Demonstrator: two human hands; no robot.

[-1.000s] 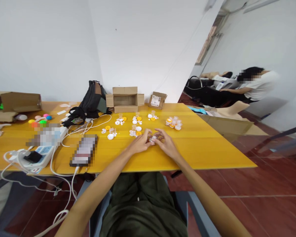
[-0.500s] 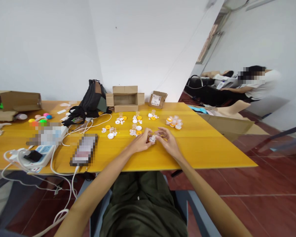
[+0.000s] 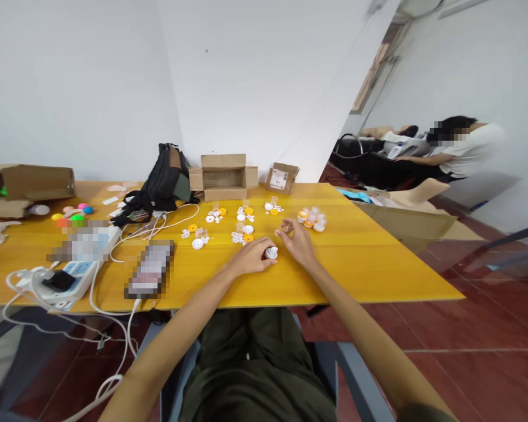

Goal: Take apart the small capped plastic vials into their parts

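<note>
My left hand [image 3: 251,259] rests on the yellow table [image 3: 369,264] with its fingers closed round a small white round piece [image 3: 271,252]. My right hand [image 3: 297,241] hovers just to the right of it, a little farther back. Its fingertips are pinched together on something too small to make out. Behind both hands lie several small white and orange round parts [image 3: 243,230] and dotted white pieces. A cluster of clear capsules with orange insides [image 3: 311,218] sits just beyond my right hand.
At the table's back stand an open cardboard box [image 3: 223,176], a smaller box [image 3: 281,177] and a black backpack [image 3: 162,184]. A phone [image 3: 150,268], a power strip [image 3: 69,276] with white cables and coloured balls [image 3: 73,214] lie left. Another person [image 3: 460,149] sits far right.
My hands have come apart. The right hand has lifted away toward the capsule cluster, while the left hand has stayed low on the table with the white piece.
</note>
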